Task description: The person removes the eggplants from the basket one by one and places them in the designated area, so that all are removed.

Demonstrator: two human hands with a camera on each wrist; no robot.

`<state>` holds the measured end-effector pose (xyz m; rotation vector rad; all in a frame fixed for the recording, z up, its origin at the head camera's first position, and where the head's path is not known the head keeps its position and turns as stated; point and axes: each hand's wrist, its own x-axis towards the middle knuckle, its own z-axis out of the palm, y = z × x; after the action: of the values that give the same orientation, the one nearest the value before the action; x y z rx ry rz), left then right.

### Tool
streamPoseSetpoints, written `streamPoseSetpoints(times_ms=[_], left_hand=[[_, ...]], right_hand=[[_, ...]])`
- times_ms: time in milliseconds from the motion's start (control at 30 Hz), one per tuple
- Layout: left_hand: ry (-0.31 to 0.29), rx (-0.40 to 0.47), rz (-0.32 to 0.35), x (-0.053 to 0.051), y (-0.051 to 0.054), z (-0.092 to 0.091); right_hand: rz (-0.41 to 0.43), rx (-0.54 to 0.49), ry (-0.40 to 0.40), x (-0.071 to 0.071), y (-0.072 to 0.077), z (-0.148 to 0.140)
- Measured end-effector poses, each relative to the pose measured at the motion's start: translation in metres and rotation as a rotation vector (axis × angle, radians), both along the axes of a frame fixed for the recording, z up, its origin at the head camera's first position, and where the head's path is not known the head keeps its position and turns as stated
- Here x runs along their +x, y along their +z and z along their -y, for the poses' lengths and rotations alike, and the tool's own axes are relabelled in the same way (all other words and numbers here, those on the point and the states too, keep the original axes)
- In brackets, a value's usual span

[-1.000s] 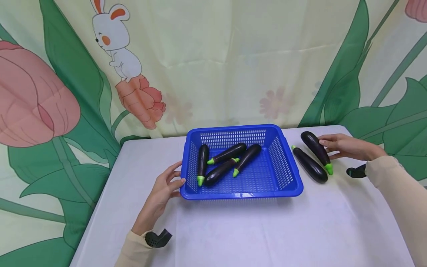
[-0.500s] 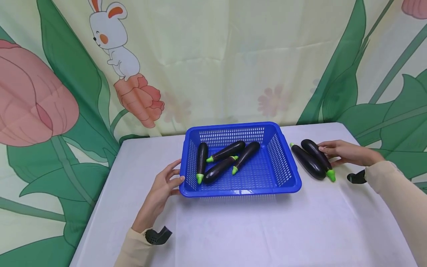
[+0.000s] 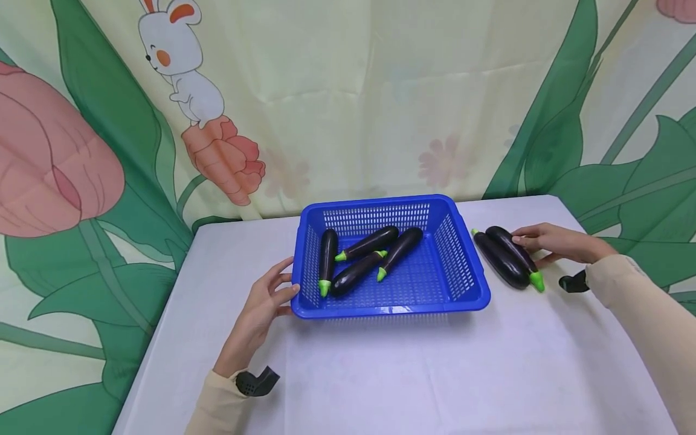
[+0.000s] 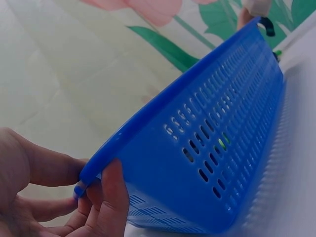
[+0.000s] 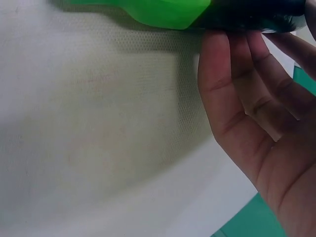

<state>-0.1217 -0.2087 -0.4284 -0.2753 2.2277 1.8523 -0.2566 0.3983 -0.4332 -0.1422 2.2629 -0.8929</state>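
My left hand point(image 3: 262, 311) holds the left rim of a blue plastic basket point(image 3: 391, 312). In the left wrist view its thumb and fingers pinch that rim point(image 4: 106, 150) from both sides. Several dark purple eggplants with green stem ends lie in the basket, among them an upright-lying eggplant point(image 3: 328, 257) at the left. To the right of the basket, my right hand point(image 3: 562, 241) grips one eggplant point(image 3: 510, 244), which lies against a second eggplant point(image 3: 497, 260). The right wrist view shows fingers at the side of the held eggplant, near its green cap point(image 5: 170, 11).
A white cloth covers the table point(image 3: 370, 374). Behind its back edge hangs a curtain point(image 3: 326, 90) printed with a rabbit, tulips and leaves. Black wrist devices sit at both cuffs, such as the left device point(image 3: 255, 382).
The eggplant in my right hand has come down and slightly nearer, now lying alongside the other one. My left hand stays at the basket rim. The head view has shifted a little.
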Motion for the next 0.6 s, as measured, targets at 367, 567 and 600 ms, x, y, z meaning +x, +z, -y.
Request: streamPoseSetpoints(times_ms=[367, 567, 600], left_hand=[[0.0, 0.008, 0.01, -0.0002, -0.0007, 0.0001], [0.004, 0.016, 0.007, -0.0012, 0.0004, 0.0003], [0.001, 0.014, 0.004, -0.0014, 0.0009, 0.0003]], right_hand=[[-0.022, 0.058, 0.056, -0.0035, 0.001, 0.0022], [-0.046, 0.102, 0.074, -0.0088, 0.0052, 0.0017], [-0.049, 0.11, 0.075, -0.0097, 0.006, 0.0011]])
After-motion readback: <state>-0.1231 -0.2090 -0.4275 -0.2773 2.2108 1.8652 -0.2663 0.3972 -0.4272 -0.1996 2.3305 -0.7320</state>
